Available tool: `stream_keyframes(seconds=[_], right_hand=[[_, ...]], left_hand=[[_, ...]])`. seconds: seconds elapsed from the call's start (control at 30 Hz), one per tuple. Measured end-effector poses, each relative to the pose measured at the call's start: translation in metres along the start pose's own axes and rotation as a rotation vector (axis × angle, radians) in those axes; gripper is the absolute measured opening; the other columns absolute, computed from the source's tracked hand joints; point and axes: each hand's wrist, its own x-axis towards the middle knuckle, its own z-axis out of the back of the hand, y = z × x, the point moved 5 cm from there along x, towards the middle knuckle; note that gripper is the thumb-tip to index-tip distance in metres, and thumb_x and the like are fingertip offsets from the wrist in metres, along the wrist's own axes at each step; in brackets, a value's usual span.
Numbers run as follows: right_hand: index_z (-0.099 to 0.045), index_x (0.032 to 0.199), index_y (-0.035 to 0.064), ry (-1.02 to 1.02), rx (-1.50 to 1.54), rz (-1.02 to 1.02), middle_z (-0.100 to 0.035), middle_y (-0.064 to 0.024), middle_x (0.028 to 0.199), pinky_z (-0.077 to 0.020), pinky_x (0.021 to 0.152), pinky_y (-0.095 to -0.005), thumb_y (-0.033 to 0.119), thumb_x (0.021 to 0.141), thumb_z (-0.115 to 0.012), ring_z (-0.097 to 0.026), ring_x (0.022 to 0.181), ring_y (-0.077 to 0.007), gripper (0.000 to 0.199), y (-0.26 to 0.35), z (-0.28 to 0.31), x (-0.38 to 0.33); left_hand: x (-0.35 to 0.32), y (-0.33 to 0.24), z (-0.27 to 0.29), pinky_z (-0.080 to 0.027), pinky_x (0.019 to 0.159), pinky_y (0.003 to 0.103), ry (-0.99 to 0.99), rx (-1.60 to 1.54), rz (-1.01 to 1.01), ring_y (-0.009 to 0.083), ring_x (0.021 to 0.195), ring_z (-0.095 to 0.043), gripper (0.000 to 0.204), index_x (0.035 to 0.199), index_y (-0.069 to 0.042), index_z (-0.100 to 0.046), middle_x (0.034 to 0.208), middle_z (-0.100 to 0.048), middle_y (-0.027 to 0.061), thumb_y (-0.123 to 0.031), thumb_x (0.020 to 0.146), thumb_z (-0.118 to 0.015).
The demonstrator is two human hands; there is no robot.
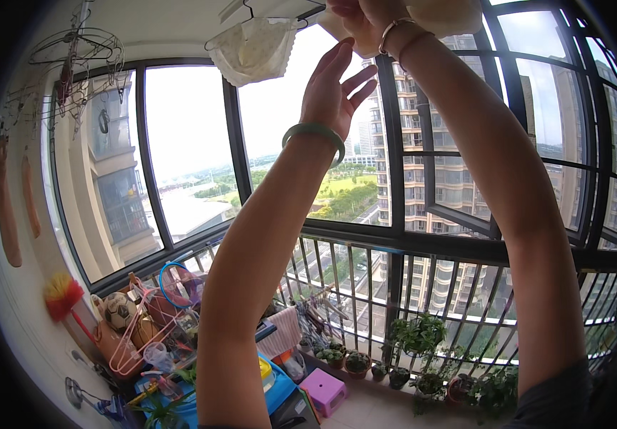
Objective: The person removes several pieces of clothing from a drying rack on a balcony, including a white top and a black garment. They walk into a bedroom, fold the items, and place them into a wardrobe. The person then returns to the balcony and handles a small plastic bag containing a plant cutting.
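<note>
Both arms [251, 250] stretch up, left hand [328, 96] spread and released near a hanging pale garment [257, 53], right hand's [374, 20] grip unclear.

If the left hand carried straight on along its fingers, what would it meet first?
Probably the pale cloth by the right hand, just above the left hand's fingertips; depth is unclear, so it might pass in front or behind.

Two hands [328, 94] [371, 20], at least two pale garments [253, 56] [451, 16], one green bangle [314, 129], one blue hoop [162, 286], one purple stool [324, 390]
</note>
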Motion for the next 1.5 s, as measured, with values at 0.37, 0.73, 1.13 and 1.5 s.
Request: stream_keyframes(seconds=[0.37, 0.73, 1.13, 1.5], right_hand=[[-0.065, 0.095, -0.0027, -0.002, -0.116, 0.224, -0.068, -0.0122, 0.088, -0.0565, 0.055, -0.0318, 0.014, 0.089, -0.061, -0.069, 0.071, -0.0255, 0.018, 0.004, 0.023, 0.056], [-0.066, 0.095, -0.0012, -0.412, -1.318, 0.584, -0.067, -0.0252, 0.102, -0.0524, 0.088, -0.0436, 0.039, 0.09, -0.058, -0.064, 0.101, -0.0385, 0.042, 0.029, 0.017, 0.112], [-0.056, 0.122, 0.0007, -0.084, -0.696, 0.714, -0.067, -0.0133, 0.082, -0.0573, 0.062, -0.0314, 0.02, 0.099, -0.045, -0.068, 0.07, -0.02, 0.032, 0.001, 0.081, 0.155], [-0.063, 0.107, -0.0023, 0.167, -0.704, 0.359, -0.072, -0.0133, 0.09, -0.0605, 0.077, -0.0313, 0.027, 0.101, -0.048, -0.072, 0.085, -0.0229, 0.034, -0.019, 0.123, -0.044]], left_hand=[[0.05, 0.026, 0.002, -0.056, 0.087, 0.035, 0.117, 0.353, -0.227, 0.0252, 0.099, -0.068, 0.037, 0.127, -0.002, -0.053, 0.113, -0.064, 0.0158, -0.027, 0.099, -0.053], [0.077, 0.119, 0.009, -0.058, 0.078, 0.041, 0.121, 1.618, -0.461, 0.0319, 0.086, -0.066, 0.029, 0.123, 0.0, -0.053, 0.12, -0.058, 0.0134, -0.01, 0.097, -0.048], [0.083, 0.111, 0.066, -0.056, 0.086, 0.039, 0.108, 1.459, -0.558, 0.0304, 0.101, -0.067, 0.034, 0.127, -0.011, -0.058, 0.152, -0.03, 0.0171, -0.024, 0.096, -0.058], [0.068, 0.131, 0.122, -0.053, 0.082, 0.036, -0.149, 0.522, -0.316, 0.023, 0.098, -0.065, 0.037, 0.125, -0.008, -0.059, 0.119, -0.063, 0.0146, -0.03, 0.095, -0.06]])
